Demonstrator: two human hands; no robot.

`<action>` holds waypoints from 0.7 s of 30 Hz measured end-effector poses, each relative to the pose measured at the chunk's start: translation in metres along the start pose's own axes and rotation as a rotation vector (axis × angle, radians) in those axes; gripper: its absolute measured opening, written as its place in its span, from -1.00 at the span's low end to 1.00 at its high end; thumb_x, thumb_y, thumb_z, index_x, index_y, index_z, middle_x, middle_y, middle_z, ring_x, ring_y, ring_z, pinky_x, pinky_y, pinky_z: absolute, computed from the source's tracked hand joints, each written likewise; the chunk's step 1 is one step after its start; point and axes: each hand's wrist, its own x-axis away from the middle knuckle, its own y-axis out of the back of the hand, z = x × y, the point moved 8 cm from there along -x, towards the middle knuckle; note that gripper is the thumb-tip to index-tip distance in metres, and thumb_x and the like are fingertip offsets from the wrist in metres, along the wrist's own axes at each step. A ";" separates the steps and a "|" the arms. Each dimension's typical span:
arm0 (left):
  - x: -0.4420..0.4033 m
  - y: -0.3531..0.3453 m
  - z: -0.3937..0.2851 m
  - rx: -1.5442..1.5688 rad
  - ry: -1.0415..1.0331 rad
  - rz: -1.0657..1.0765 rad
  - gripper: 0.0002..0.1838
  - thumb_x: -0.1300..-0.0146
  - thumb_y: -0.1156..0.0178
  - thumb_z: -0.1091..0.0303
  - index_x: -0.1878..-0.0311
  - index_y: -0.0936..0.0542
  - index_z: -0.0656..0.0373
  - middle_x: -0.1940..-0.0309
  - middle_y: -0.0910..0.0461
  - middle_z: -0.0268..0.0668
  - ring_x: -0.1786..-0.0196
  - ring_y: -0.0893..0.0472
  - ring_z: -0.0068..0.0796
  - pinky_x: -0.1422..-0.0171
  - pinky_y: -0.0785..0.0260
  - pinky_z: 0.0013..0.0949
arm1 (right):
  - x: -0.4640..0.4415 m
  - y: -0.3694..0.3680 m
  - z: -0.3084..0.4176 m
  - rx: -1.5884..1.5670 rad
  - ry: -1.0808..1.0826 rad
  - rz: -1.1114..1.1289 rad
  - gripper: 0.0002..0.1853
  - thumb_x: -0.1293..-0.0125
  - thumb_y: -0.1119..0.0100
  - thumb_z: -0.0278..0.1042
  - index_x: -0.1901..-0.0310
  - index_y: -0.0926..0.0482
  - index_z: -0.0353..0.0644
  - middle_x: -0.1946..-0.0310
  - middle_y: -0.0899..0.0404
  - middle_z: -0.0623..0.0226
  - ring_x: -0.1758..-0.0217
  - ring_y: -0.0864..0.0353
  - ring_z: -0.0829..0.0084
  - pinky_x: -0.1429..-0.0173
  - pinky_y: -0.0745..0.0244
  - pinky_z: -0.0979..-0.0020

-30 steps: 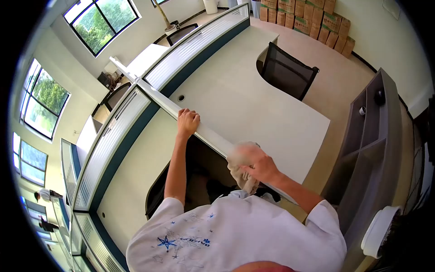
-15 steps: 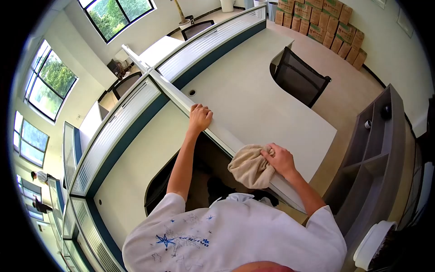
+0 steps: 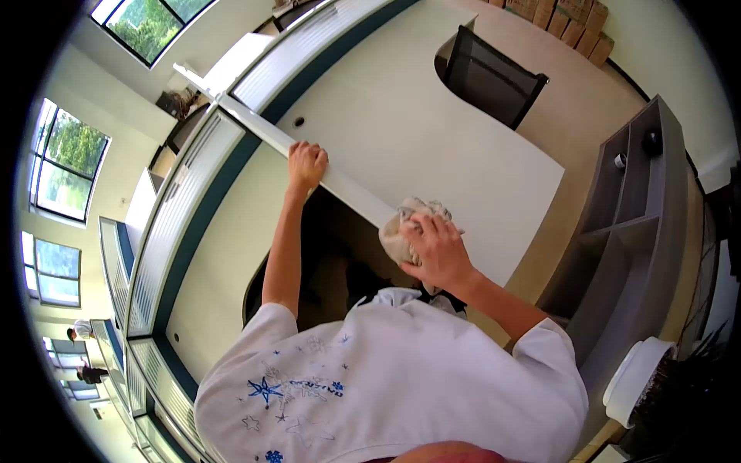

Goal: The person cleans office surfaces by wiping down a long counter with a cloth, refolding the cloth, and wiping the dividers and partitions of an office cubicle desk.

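My left hand [image 3: 307,165] is closed over the top edge of the white partition [image 3: 351,194], between two desks. Farther along that partition, my right hand [image 3: 440,251] grips a beige cloth [image 3: 405,231], which is bunched up and drapes over the partition's top near its end. The fingers of my right hand are curled into the folds. Beyond the partition lies the broad white desktop [image 3: 463,162], and on the near side is another desktop [image 3: 224,231] with a dark space beside it.
A black mesh chair [image 3: 494,76] is at the far desk. Grey shelving [image 3: 629,224] stands at the right, with a white planter [image 3: 637,382] near it. Cardboard boxes [image 3: 571,23] are stacked at the back. Two people [image 3: 81,330] are far off at the left.
The cloth was spread flatter half a second ago and is now bunched under my right hand. My left hand keeps its hold on the partition. The camera view has shifted.
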 end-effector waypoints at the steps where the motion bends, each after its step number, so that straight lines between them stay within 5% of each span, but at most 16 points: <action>1: 0.000 -0.001 0.000 -0.012 -0.008 0.007 -0.64 -0.29 0.01 0.17 0.51 -0.68 0.08 0.36 -0.71 -0.27 0.01 -0.59 -0.12 -0.44 -0.26 -0.04 | 0.002 -0.003 -0.008 -0.030 -0.077 0.020 -0.21 -0.09 -0.59 0.06 -0.34 -0.50 0.01 -0.05 -0.58 0.20 -0.20 -0.62 0.11 -0.22 -0.58 0.02; 4: 0.000 0.001 0.000 0.023 0.010 -0.015 -0.63 -0.29 0.01 0.17 0.50 -0.68 0.09 0.35 -0.71 -0.29 0.02 -0.59 -0.14 -0.46 -0.25 -0.05 | 0.001 -0.015 -0.030 -0.183 -0.318 0.189 -0.05 -0.13 -0.56 0.18 -0.52 -0.41 0.00 -0.09 -0.67 0.09 -0.17 -0.69 0.00 -0.27 -0.62 0.00; 8: 0.002 0.007 -0.005 0.024 0.015 -0.001 -0.63 -0.28 0.02 0.16 0.49 -0.67 0.10 0.33 -0.71 -0.31 0.02 -0.59 -0.17 -0.47 -0.23 -0.08 | -0.002 -0.044 -0.068 -0.510 -0.560 0.548 -0.04 -0.12 -0.58 0.32 -0.42 -0.51 -0.18 -0.06 -0.78 -0.01 -0.17 -0.77 0.04 -0.35 -0.63 0.15; 12: 0.002 0.006 -0.004 0.036 0.013 -0.007 -0.63 -0.27 0.01 0.16 0.49 -0.68 0.10 0.33 -0.71 -0.30 0.01 -0.59 -0.17 -0.47 -0.22 -0.07 | -0.007 -0.064 -0.078 -1.003 -0.519 0.664 0.04 -0.07 -0.56 0.42 -0.38 -0.51 -0.30 -0.05 -0.78 -0.07 -0.18 -0.77 0.00 -0.33 -0.63 0.10; 15: 0.000 0.005 -0.002 0.052 0.027 -0.017 -0.63 -0.26 0.00 0.15 0.50 -0.68 0.11 0.34 -0.71 -0.30 0.01 -0.59 -0.17 -0.47 -0.22 -0.06 | -0.008 -0.034 -0.064 -0.327 -0.491 0.549 -0.06 -0.10 -0.60 0.33 -0.31 -0.53 -0.25 0.04 -0.79 0.03 -0.09 -0.80 0.04 -0.21 -0.68 0.15; 16: 0.001 0.005 -0.003 0.048 0.019 -0.023 -0.63 -0.26 0.00 0.15 0.51 -0.68 0.11 0.34 -0.71 -0.30 0.01 -0.59 -0.17 -0.47 -0.22 -0.06 | -0.009 -0.027 -0.050 -0.236 -0.464 0.533 -0.14 -0.14 -0.62 0.18 -0.29 -0.49 -0.29 0.04 -0.76 0.04 -0.11 -0.77 0.01 -0.15 -0.69 0.11; 21: 0.001 0.006 -0.003 0.059 0.034 -0.017 -0.64 -0.24 -0.02 0.16 0.53 -0.67 0.10 0.35 -0.70 -0.29 0.03 -0.58 -0.13 -0.45 -0.23 -0.05 | 0.006 -0.022 -0.009 0.127 -0.155 0.086 -0.07 -0.19 -0.56 0.11 -0.40 -0.38 -0.37 -0.04 -0.71 -0.04 -0.18 -0.71 -0.05 -0.10 -0.70 0.04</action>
